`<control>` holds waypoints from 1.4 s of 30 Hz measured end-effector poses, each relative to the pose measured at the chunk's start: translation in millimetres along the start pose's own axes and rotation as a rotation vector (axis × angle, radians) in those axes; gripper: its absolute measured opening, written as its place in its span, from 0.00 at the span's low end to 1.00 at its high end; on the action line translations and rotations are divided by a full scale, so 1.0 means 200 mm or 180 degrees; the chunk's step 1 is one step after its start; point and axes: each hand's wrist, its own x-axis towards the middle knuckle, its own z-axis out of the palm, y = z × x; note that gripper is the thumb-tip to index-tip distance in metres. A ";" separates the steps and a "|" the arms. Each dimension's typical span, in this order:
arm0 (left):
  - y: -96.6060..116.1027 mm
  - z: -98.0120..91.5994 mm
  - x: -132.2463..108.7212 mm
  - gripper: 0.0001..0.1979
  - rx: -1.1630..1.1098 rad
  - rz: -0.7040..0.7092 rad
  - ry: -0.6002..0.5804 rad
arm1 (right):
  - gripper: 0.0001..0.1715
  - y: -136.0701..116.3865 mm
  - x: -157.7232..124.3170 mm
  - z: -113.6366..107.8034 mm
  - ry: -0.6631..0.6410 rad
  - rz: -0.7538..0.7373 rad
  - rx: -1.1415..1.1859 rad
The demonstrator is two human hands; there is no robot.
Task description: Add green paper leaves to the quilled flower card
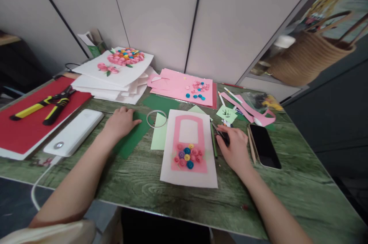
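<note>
Two hands flank pink card: left hand flat, open on green paper; right hand gripping small dark tool.

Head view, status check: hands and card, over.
Left hand flat on green paper. Right hand on a small dark tool, beside the flower card. Phone lies close by on the right.

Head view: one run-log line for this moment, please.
left hand: flat on green paper | right hand: fingers on dark tool, grip unclear | card: between hands, on table
</note>
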 end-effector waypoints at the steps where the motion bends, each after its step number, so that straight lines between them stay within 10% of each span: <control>1: -0.03 0.01 0.01 0.26 0.0082 0.0002 -0.0096 | 0.15 0.01 0.00 0.00 0.0024 -0.0011 -0.0017; 10: -0.11 0.02 0.03 0.42 0.0187 -0.0173 -0.0544 | 0.14 0.02 0.01 0.00 0.0086 -0.0084 -0.0088; 18: -0.16 0.02 0.07 0.22 -0.0057 0.0026 -0.0514 | 0.14 0.01 0.01 -0.01 0.0039 -0.0111 -0.0141; 42: -0.21 -0.03 0.06 0.18 -0.0718 0.0164 -0.0553 | 0.14 -0.01 0.00 0.00 -0.0073 -0.0227 -0.0175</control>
